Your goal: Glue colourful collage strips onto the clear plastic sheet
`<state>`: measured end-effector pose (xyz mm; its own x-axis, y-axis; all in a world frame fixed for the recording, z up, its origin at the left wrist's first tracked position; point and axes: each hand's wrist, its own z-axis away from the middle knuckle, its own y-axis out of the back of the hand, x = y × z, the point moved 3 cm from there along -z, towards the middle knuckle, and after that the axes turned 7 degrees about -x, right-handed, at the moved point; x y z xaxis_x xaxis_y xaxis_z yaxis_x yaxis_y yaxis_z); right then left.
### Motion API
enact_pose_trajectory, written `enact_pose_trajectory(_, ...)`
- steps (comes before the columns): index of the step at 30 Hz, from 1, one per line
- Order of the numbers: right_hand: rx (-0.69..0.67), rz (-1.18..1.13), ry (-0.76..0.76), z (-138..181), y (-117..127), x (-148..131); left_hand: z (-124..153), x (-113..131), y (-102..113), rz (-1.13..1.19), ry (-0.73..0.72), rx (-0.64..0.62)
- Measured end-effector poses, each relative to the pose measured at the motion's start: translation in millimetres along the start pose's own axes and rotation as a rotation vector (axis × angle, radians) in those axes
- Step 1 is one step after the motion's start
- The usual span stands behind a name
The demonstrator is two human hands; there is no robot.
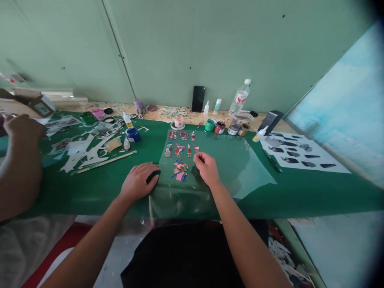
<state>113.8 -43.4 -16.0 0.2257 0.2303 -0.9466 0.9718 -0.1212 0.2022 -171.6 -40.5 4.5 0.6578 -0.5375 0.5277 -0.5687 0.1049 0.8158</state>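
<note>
A clear plastic sheet lies on the green table cover in front of me. Several small colourful cut-out pieces sit on it in rows, with a cluster of scraps nearer me. My left hand rests on the sheet's left edge, its fingers curled round something dark that I cannot make out. My right hand is just right of the cluster, its fingertips pinched together; whether anything is between them is hidden.
Paint pots, glue bottles, a water bottle and a black phone stand along the back. Paper offcuts and a blue jar lie at the left. A printed sheet is at the right. Another person's arm reaches in from the left.
</note>
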Motion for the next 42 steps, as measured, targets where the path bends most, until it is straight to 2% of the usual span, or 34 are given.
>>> enact_pose_trajectory(3,-0.031,0.110,0.033,1,-2,-4,5,9,-6,-0.251,-0.128,-0.007)
enact_pose_trajectory(5,-0.056,0.189,0.062,1,-6,-7,6,11,-8,-0.331,-0.168,0.021)
enact_pose_trajectory(10,-0.155,0.378,0.180,6,-21,-24,7,11,-7,-0.350,-0.192,0.042)
enact_pose_trajectory(16,-0.418,0.573,0.316,17,-37,-42,8,8,-9,-0.342,-0.207,0.045)
enact_pose_trajectory(19,-0.506,0.689,0.351,20,-40,-43,9,8,-10,-0.345,-0.210,0.044)
enact_pose_trajectory(23,-0.556,0.728,0.343,19,-42,-41,10,9,-10,-0.348,-0.215,0.049)
enact_pose_trajectory(32,-0.557,0.692,0.375,20,-43,-41,10,10,-11,-0.357,-0.230,0.100)
enact_pose_trajectory(35,-0.451,0.590,0.388,18,-39,-39,10,9,-12,-0.363,-0.244,0.131)
enact_pose_trajectory(42,-0.098,0.503,0.322,11,-22,-23,9,7,-13,-0.387,-0.278,0.185)
